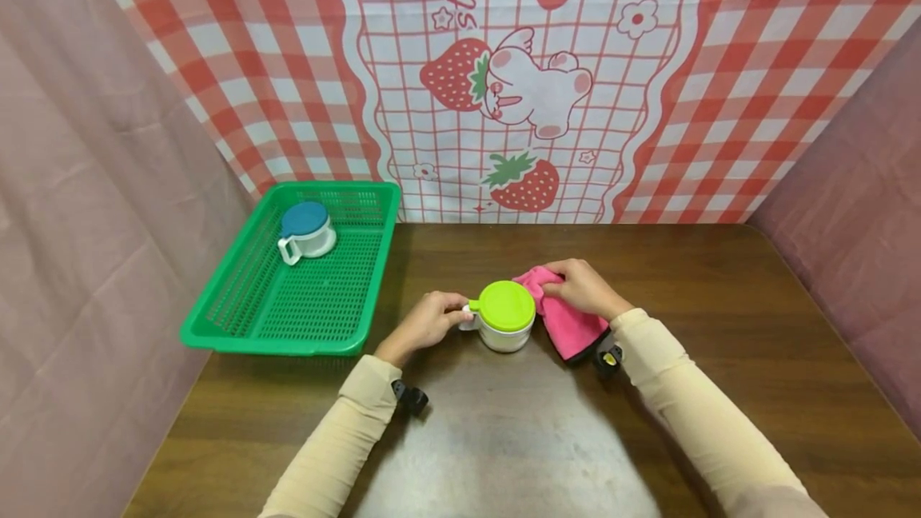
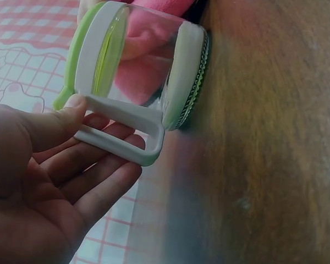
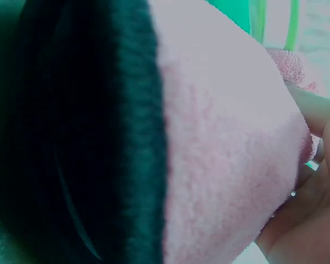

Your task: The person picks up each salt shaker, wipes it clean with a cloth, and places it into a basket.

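Note:
A clear jar [image 1: 506, 318] with a lime-green lid and a white handle [image 2: 126, 118] stands upright on the wooden table. My left hand [image 1: 429, 318] pinches that handle, thumb on its upper part and fingers behind it, as the left wrist view shows. On the jar's right side, my right hand [image 1: 586, 288] grips a pink cloth [image 1: 568, 326] with a dark edge, bunched between thumb and fingers. The cloth's bunched end is right at the jar's wall. In the right wrist view the pink cloth [image 3: 225, 137] hides most of the jar.
A green plastic basket [image 1: 370, 294] stands at the table's left. Inside it sits another clear jar [image 1: 309, 240] with a blue lid and white handle. Behind the table [image 1: 719, 302] hangs a red-and-white checked curtain [image 1: 288, 46] with strawberry prints.

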A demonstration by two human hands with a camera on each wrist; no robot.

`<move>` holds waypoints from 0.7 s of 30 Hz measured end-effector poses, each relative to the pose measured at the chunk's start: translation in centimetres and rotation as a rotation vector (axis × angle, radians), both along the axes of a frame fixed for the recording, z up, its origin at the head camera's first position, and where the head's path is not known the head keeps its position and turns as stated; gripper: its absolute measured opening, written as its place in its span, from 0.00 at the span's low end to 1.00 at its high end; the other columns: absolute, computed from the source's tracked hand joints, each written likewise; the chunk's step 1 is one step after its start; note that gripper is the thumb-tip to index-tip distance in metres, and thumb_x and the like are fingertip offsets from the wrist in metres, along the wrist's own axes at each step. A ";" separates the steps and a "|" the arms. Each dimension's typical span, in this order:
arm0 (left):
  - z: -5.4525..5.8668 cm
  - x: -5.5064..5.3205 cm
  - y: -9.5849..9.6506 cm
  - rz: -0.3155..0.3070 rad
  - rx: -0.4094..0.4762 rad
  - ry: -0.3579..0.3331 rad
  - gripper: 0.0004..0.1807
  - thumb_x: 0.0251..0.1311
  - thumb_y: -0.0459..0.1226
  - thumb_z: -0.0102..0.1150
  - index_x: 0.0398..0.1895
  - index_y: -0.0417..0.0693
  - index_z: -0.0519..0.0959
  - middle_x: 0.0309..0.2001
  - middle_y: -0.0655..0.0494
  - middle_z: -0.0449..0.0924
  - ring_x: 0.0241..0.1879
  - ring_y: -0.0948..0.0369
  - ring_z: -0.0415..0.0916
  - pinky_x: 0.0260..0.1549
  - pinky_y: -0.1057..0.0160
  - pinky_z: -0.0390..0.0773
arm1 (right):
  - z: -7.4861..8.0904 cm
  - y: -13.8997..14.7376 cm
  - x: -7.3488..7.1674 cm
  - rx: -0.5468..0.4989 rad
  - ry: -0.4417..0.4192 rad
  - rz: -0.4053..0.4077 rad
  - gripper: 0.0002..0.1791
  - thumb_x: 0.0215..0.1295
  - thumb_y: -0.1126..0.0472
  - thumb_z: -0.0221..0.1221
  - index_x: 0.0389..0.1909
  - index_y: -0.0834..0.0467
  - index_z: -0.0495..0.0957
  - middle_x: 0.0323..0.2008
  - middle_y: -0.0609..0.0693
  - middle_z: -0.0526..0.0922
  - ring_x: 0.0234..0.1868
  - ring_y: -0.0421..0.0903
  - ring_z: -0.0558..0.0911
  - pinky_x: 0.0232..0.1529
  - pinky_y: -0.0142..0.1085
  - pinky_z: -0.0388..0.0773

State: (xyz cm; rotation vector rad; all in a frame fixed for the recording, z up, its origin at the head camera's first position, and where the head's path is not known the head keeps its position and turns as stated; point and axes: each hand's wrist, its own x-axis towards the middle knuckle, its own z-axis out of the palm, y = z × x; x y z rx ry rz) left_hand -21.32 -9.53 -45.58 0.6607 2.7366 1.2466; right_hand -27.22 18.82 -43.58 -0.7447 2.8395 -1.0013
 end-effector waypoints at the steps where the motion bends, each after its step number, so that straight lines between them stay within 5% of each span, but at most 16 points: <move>1: 0.0 0.0 0.0 0.001 0.004 -0.004 0.08 0.61 0.36 0.62 0.39 0.39 0.84 0.32 0.50 0.83 0.30 0.64 0.71 0.30 0.71 0.70 | 0.0 -0.1 -0.2 0.001 0.006 -0.003 0.13 0.60 0.63 0.65 0.45 0.62 0.85 0.41 0.59 0.87 0.37 0.48 0.80 0.38 0.36 0.74; 10: -0.4 0.1 0.2 0.068 0.037 -0.033 0.10 0.60 0.35 0.63 0.41 0.38 0.84 0.38 0.47 0.86 0.36 0.60 0.75 0.35 0.70 0.73 | 0.2 -0.9 -1.6 0.001 -0.016 0.038 0.16 0.60 0.62 0.65 0.48 0.62 0.84 0.43 0.60 0.87 0.40 0.48 0.81 0.39 0.36 0.75; 17: -0.5 0.1 0.4 0.104 0.184 -0.196 0.12 0.61 0.33 0.62 0.45 0.34 0.83 0.40 0.39 0.85 0.28 0.50 0.83 0.29 0.64 0.82 | 0.6 -1.7 -2.6 0.028 -0.044 0.093 0.16 0.60 0.61 0.65 0.49 0.61 0.84 0.44 0.58 0.87 0.44 0.49 0.82 0.41 0.36 0.76; 21: -0.5 0.2 0.5 0.110 0.218 -0.210 0.12 0.61 0.32 0.62 0.46 0.33 0.83 0.41 0.38 0.85 0.29 0.46 0.83 0.30 0.62 0.83 | 1.1 -2.5 -3.2 0.039 -0.051 0.131 0.15 0.60 0.62 0.66 0.47 0.61 0.85 0.43 0.57 0.87 0.42 0.48 0.82 0.40 0.35 0.76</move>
